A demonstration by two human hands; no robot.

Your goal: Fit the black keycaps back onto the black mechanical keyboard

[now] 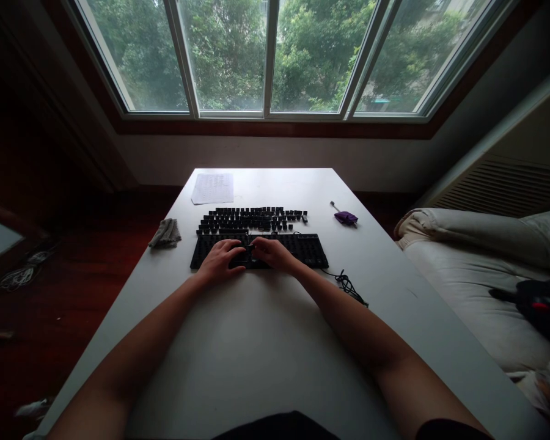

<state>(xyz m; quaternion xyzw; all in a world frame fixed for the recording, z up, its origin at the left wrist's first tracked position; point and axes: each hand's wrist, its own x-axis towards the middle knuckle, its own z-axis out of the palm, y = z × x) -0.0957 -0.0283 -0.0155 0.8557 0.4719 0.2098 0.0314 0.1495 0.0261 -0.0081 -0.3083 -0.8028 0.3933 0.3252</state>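
A slip could scatter the loose keycaps [252, 219], since they sit just beyond the far edge of the keyboard [305, 249]. Black and oblong, it lies mid-table beneath the loosely spread left hand [220, 258] and narrowly curled right hand [275, 253]; whether either grips anything, I cannot tell.

I can see 1 camera, worn on the head of the person [137, 348] at the near end of the table [256, 342], facing forward and tilted down across it. It looks from above, back from the keyboard [302, 250], its wide view running past the table to the window [270, 61].
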